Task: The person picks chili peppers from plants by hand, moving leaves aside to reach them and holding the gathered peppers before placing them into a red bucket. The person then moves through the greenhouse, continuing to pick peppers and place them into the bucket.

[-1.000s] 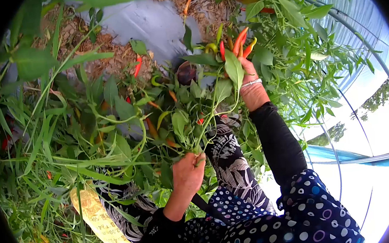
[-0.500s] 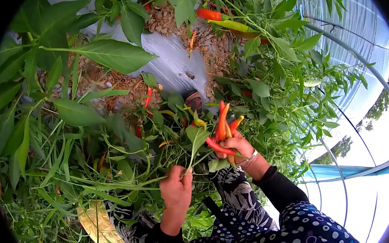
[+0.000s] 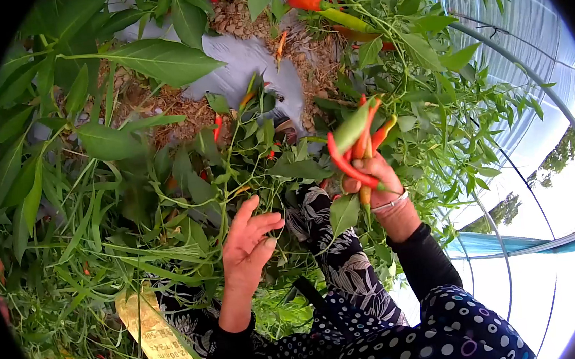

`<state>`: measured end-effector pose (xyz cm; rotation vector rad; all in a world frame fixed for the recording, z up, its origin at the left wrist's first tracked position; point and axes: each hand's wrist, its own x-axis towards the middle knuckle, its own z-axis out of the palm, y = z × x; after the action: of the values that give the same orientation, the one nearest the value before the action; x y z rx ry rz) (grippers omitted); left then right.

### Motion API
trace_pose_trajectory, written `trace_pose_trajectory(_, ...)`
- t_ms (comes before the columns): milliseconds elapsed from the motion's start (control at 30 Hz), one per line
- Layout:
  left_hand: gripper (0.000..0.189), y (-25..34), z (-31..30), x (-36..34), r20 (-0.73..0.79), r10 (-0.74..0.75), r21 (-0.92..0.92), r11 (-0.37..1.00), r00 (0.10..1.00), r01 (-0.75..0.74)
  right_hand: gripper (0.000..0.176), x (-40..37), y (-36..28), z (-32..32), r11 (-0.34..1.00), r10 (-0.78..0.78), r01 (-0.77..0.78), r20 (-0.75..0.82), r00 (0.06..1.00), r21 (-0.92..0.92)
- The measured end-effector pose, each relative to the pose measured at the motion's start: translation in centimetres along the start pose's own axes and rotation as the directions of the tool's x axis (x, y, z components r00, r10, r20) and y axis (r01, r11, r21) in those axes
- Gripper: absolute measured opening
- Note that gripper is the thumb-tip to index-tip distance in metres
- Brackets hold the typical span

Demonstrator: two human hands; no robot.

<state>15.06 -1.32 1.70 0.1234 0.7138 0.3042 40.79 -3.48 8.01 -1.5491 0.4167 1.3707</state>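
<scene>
My right hand (image 3: pixel 376 172) is closed around a bunch of red and orange chili peppers (image 3: pixel 363 140), which stick up from the fist. One curved red pepper crosses in front, and a green leaf (image 3: pixel 352 128) lies against the bunch. A silver band circles that wrist. Lower left, my left hand (image 3: pixel 246 242) has its fingers apart and holds nothing, close beside thin pepper stems and leaves. More red peppers hang among the plants, one (image 3: pixel 218 127) near the middle.
Dense pepper plants (image 3: pixel 423 101) and long grass (image 3: pixel 96 242) surround both hands. Grey plastic sheeting (image 3: pixel 235 72) covers part of the soil. A yellow printed sack (image 3: pixel 154 335) lies lower left. At right a hooped plastic cover (image 3: pixel 519 33) rises.
My left hand has let go of the stem and opened. My right hand has moved up and right with the peppers, and a leaf now lies against them.
</scene>
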Motion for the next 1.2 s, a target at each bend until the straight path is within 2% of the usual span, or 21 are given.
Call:
trace_pose_trajectory(33, 0.09, 0.6, -0.5, -0.2, -0.027, -0.068, 0.206, 0.976, 0.997, 0.072, 0.034, -0.2, 1.2, 1.2, 0.984, 0.054, -0.041, 0.07, 0.996, -0.173)
trace_pose_trajectory(100, 0.09, 0.9, 1.0, 0.0, -0.053, 0.004, 0.114, 0.993, 0.999, 0.003, 0.037, -0.8, 3.9, 4.8, 0.836, 0.132, -0.062, 0.091, 0.987, -0.545)
trace_pose_trajectory(133, 0.09, 0.8, 1.9, 0.3, -0.081, 0.078, 0.025, 0.997, 0.994, -0.076, 0.04, -1.2, 5.4, 6.8, 0.692, 0.135, -0.056, 0.053, 0.989, -0.719)
trace_pose_trajectory(167, 0.087, -0.1, 2.4, 0.3, -0.126, 0.122, -0.135, 0.981, 0.985, -0.138, 0.046, -1.5, 7.3, 7.7, 0.463, -0.015, 0.167, 0.18, 0.983, -0.871)
trace_pose_trajectory(200, 0.087, -0.3, 2.1, 0.4, -0.118, 0.131, -0.134, 0.98, 0.984, -0.146, 0.051, -1.7, 9.1, 8.3, 0.165, -0.122, 0.356, 0.339, 0.933, -0.92)
trace_pose_trajectory(267, 0.079, -0.5, 1.2, 0.2, -0.359, 0.105, -0.153, 0.974, 0.927, -0.169, 0.06, -2.1, 11.8, 9.7, 0.221, -0.13, 0.368, 0.347, 0.929, -0.903)
trace_pose_trajectory(333, 0.052, -0.1, 0.5, 0.1, -0.416, 0.072, -0.245, 0.951, 0.907, -0.188, 0.069, -2.4, 11.7, 10.5, 0.161, 0.015, 0.374, 0.381, 0.924, -0.913)
trace_pose_trajectory(400, 0.032, 1.3, -0.1, -0.1, -0.466, -0.128, -0.466, 0.877, 0.876, -0.119, 0.078, -3.6, 11.0, 11.0, 0.155, 0.101, 0.457, 0.474, 0.874, -0.876)
trace_pose_trajectory(433, 0.019, 1.9, 0.1, -0.1, -0.523, -0.16, -0.453, 0.884, 0.837, -0.113, 0.077, -4.1, 10.5, 11.3, 0.142, 0.237, 0.39, 0.414, 0.879, -0.91)
trace_pose_trajectory(467, 0.019, 2.0, 0.0, -0.3, -0.517, -0.149, -0.45, 0.885, 0.843, -0.119, 0.077, -4.3, 9.8, 11.5, 0.136, 0.228, 0.399, 0.42, 0.878, -0.907)
trace_pose_trajectory(533, 0.018, 2.1, -0.2, -0.6, -0.444, -0.157, -0.519, 0.848, 0.882, -0.11, 0.07, -4.5, 8.3, 11.8, 0.18, 0.331, 0.414, 0.451, 0.829, -0.892)
trace_pose_trajectory(567, 0.017, 2.6, 0.2, -0.4, -0.465, -0.147, -0.488, 0.865, 0.873, -0.114, 0.06, -4.0, 7.2, 11.8, 0.298, 0.194, 0.489, 0.554, 0.809, -0.819)
trace_pose_trajectory(600, 0.017, 2.7, -0.2, -0.3, -0.457, -0.137, -0.486, 0.866, 0.879, -0.118, 0.052, -2.9, 5.9, 11.8, 0.426, 0.119, 0.439, 0.529, 0.84, -0.791)
trace_pose_trajectory(667, 0.016, 2.6, -1.5, -0.5, -0.445, -0.11, -0.516, 0.843, 0.889, -0.154, 0.043, -0.1, 3.4, 11.3, 0.475, -0.247, 0.431, 0.354, 0.902, -0.767)
trace_pose_trajectory(700, 0.015, 3.3, -0.9, -0.4, -0.454, -0.143, -0.513, 0.849, 0.879, -0.126, 0.045, 2.3, 2.1, 11.2, 0.688, -0.387, 0.437, 0.217, 0.896, -0.579)
trace_pose_trajectory(733, 0.015, 3.2, -0.9, -0.5, -0.453, -0.138, -0.51, 0.85, 0.881, -0.13, 0.052, 4.5, -0.2, 11.7, 0.773, -0.393, 0.359, 0.05, 0.918, -0.523)
trace_pose_trajectory(800, 0.016, 2.7, -1.1, -0.6, -0.3, -0.104, -0.536, 0.841, 0.948, -0.077, 0.056, 9.7, -3.0, 12.3, 0.854, -0.452, 0.394, -0.112, 0.885, -0.339)
trace_pose_trajectory(867, 0.016, 2.3, -1.2, -0.6, -0.256, -0.094, -0.547, 0.835, 0.962, -0.064, 0.048, 14.0, -5.1, 12.8, 0.942, -0.331, 0.337, -0.181, 0.926, 0.0)
trace_pose_trajectory(967, 0.017, 2.3, -1.2, -0.7, -0.23, -0.111, -0.551, 0.834, 0.967, -0.035, 0.047, 15.7, -6.8, 13.8, 0.94, -0.295, 0.327, -0.248, 0.923, 0.1)
trace_pose_trajectory(1100, 0.017, 2.2, -1.2, -0.6, -0.24, -0.114, -0.53, 0.848, 0.964, -0.032, 0.023, 14.0, -6.4, 11.9, 0.946, -0.324, 0.309, -0.211, 0.922, -0.102)
trace_pose_trajectory(1200, 0.018, 2.1, -1.3, -0.6, -0.223, -0.125, -0.556, 0.831, 0.967, -0.021, 0.017, 10.4, -6.3, 10.7, 0.978, -0.196, 0.203, -0.132, 0.972, 0.045)
